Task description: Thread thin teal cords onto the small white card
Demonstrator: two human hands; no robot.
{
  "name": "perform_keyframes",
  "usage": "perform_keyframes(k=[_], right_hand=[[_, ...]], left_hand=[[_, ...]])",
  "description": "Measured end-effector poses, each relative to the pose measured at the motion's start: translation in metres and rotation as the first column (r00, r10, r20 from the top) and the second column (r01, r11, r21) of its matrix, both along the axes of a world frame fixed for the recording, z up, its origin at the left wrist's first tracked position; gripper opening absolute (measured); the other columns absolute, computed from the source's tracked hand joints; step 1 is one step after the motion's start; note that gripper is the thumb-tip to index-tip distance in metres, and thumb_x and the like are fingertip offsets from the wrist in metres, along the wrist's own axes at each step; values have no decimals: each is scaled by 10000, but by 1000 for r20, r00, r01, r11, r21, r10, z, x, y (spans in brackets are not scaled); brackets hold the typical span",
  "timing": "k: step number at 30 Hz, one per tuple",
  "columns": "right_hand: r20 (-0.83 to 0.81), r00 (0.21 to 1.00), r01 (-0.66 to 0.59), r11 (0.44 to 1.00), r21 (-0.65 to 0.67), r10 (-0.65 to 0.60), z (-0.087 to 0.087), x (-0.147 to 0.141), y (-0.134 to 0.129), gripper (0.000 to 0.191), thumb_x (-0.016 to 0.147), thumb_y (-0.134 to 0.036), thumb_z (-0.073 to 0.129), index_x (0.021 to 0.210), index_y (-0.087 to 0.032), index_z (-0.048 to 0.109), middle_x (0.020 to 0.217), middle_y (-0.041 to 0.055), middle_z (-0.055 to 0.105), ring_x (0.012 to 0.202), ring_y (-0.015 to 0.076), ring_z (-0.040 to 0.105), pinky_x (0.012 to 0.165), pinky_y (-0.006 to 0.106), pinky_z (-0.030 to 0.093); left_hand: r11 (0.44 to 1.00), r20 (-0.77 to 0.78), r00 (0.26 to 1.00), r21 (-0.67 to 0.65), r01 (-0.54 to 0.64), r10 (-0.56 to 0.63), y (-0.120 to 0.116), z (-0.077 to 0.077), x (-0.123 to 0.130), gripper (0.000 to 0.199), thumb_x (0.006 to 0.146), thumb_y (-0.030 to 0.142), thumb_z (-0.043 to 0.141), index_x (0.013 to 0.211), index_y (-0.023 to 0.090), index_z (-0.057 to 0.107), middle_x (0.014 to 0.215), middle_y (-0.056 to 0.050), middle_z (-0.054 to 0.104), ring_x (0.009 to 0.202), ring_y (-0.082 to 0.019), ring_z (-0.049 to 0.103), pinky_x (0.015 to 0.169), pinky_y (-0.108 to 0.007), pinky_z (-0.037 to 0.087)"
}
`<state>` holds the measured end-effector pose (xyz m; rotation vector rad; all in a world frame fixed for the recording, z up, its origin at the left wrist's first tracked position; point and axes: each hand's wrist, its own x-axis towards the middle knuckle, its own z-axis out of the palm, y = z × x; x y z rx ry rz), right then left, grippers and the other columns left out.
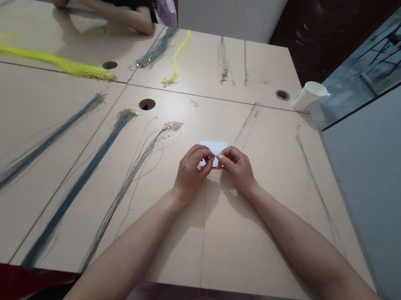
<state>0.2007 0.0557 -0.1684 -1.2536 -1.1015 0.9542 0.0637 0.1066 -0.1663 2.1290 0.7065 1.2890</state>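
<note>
1. White paper [215, 146] lies on the table [288, 207] beneath and just beyond my fingertips, partly hidden by both hands.
2. I have my left hand [193, 171] closed in a pinch, thumb against forefinger, over the left part of that paper.
3. I have my right hand [238, 168] closed in a pinch too, its fingertips just beside the left ones; whatever sits between them is too small for me to make out.
4. From below my hands a thin line [204, 245] runs down to the near table edge; I cannot tell whether it is a thread.
5. Just past my right hand lies a clear ruler [248, 126], slanting away from me.
6. To my left, a loose grey bundle of threads [125, 186] stretches toward the near edge, its far end touching a small scrap [176, 126].
7. Beside it lies a thicker blue-grey bundle [91, 170], with gold-coloured bits [127, 112] at the far end.
8. Farther off I see a bright yellow bundle [48, 58] and, near the right edge, a white cup [309, 95].
</note>
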Motion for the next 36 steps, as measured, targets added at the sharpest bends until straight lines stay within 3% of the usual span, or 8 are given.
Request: perform_keyframes(k=[12,20,36], right_hand=[[-21,1000,11,1000,-6,-12,-2,0,0,118,776,-303,558,721,-201,536,605,-32,555,596,127,521,628,275,427],[-11,1000,23,1000,0,-23,-1,-1,0,106,775,-287,541,715,-201,529,603,-33,553,598,129,528,630,278,434],[5,1000,23,1000,-12,-23,-1,0,0,125,772,-307,550,709,-201,531,602,-30,551,601,133,521,633,280,431]], left_hand=[[1000,5,1000,-1,-16,16,1,-1,0,61,778,100,530,791,152,559,785,-43,582,744,-111,540,622,-229,451],[999,6,999,-7,-38,38,1,0,0,26,779,165,565,796,146,570,793,-45,582,664,-88,533,591,-210,454],[999,8,999,0,-32,32,0,0,0,40,775,125,550,788,149,580,788,-47,593,714,-100,548,590,-212,449]])
